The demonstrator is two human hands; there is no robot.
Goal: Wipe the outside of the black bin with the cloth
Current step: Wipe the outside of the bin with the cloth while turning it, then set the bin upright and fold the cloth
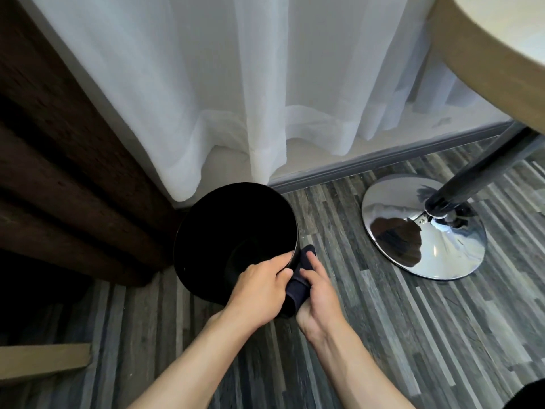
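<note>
A round black bin (212, 219) stands on the floor in the corner, its open mouth facing me. My left hand (259, 287) grips the bin's near right rim, thumb over the edge. A dark navy cloth (298, 286) is pressed against the bin's outer right side. My right hand (317, 287) holds that cloth flat on the wall, fingers spread along it. Most of the bin's outer wall is hidden below the rim.
A sheer white curtain (236, 98) hangs behind the bin, with a heavy brown curtain (59, 172) at left. A chrome table base (421, 231) with a dark pole sits on the grey striped floor at right. A tan tabletop edge (472, 54) overhangs at the upper right.
</note>
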